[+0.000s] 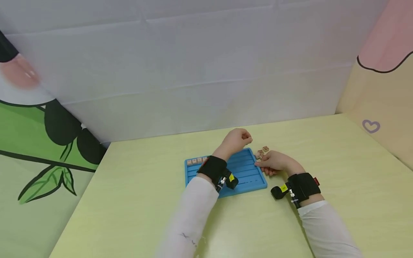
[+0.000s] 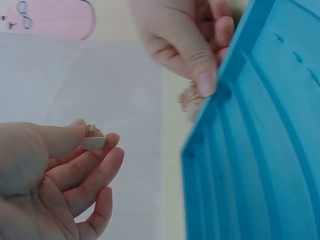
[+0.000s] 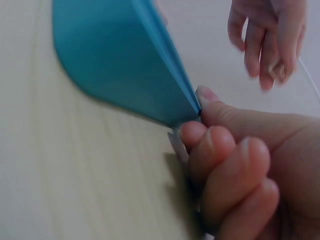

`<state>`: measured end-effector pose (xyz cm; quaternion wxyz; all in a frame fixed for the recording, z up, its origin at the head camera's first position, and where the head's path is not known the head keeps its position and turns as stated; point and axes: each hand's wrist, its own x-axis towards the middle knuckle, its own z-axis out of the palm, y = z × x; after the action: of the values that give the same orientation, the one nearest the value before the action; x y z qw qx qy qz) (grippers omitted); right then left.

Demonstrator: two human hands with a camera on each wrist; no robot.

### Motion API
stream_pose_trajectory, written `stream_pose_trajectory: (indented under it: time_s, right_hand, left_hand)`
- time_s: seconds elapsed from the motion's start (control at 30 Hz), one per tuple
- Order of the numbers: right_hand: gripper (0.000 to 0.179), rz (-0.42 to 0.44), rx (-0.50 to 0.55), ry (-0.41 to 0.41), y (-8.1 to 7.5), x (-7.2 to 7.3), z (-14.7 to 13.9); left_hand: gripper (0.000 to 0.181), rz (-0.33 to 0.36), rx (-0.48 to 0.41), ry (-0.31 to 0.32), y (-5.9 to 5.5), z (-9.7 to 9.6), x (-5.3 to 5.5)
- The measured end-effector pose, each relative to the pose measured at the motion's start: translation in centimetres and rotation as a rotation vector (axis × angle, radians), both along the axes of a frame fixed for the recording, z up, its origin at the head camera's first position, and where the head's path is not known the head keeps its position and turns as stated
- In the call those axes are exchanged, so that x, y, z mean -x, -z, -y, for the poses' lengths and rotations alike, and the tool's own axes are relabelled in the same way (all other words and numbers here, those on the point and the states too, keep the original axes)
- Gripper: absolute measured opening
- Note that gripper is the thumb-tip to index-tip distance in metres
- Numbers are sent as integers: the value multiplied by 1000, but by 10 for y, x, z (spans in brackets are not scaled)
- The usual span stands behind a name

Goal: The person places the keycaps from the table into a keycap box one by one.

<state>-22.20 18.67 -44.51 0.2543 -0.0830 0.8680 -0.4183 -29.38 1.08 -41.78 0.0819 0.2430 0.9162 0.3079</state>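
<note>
A small wooden type block [image 2: 94, 143] with raised carving is pinched between the thumb and fingers of my left hand [image 1: 237, 139], which is held above the far edge of the blue ridged tray [image 1: 243, 186]. My right hand [image 1: 274, 162] grips the tray's right edge. In the right wrist view its thumb and curled fingers close on the tray's rim [image 3: 172, 65], and that side looks tilted up off the table. A row of similar blocks [image 1: 194, 161] lies in the tray's far left slot, partly hidden by my left wrist.
Several loose type blocks [image 1: 265, 148] lie on the pale wood-look table [image 1: 135, 200] just beyond my right hand. A white sheet [image 1: 193, 71] rises behind the table, with printed panels at both sides. Black straps with small cameras [image 1: 230, 180] sit on both wrists.
</note>
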Motion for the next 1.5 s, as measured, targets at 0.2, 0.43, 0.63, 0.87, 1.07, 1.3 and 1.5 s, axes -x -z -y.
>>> stream_pose_trajectory:
  time_s: [0.2,0.43,0.63,0.87,1.07,1.3,1.5]
  right_hand:
    - [38,8,-26,20,1,-1,-4]
    - [37,10,-10,34,2,-2,-8]
    - [37,-11,20,-2,3,-2,-9]
    - [37,7,18,37,4,-2,-8]
    - [37,7,18,23,4,-1,-10]
    - [39,3,2,15,6,-1,-11]
    - [38,32,6,33,6,1,-11]
  left_hand:
    - [26,-7,-126,-35,-41,35,-54]
    - [28,-8,-273,-58,-44,59,-79]
    - [25,-2,-343,-70,-40,74,-89]
    - [26,-48,-407,-51,-45,84,-90]
    - [27,-141,-367,5,-48,80,-95]
    - [34,-214,-295,53,-50,76,-99]
    - [31,-224,-261,87,-51,76,-99]
